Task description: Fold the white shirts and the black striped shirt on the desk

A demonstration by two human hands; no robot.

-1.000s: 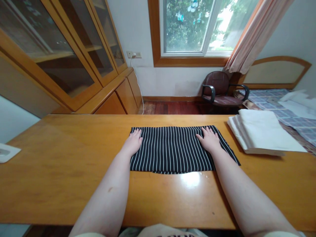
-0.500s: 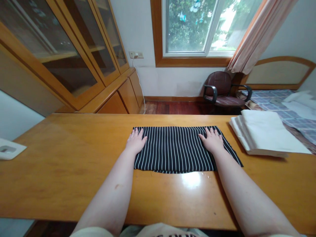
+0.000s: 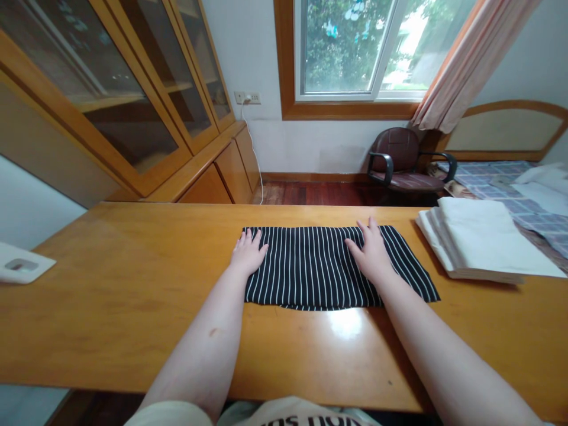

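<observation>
A folded black cloth with thin white stripes (image 3: pixel 319 269) lies flat in the middle of the wooden table (image 3: pixel 110 284). My left hand (image 3: pixel 248 253) rests palm down on the cloth's left end, fingers spread. Palm down as well, my right hand (image 3: pixel 371 251) presses on the cloth right of its middle, fingers stretched toward the far edge. Neither hand grips anything.
A stack of folded white cloth (image 3: pixel 477 242) sits at the table's right. A white object (image 3: pixel 20 265) lies at the left edge. Beyond the table are a brown chair (image 3: pixel 402 160), a bed (image 3: pixel 510 180), a glass-doored cabinet (image 3: pixel 133 100) and a window.
My right hand has slid left along the cloth, away from its right end. The left hand stays on the left end. The view has shifted slightly.
</observation>
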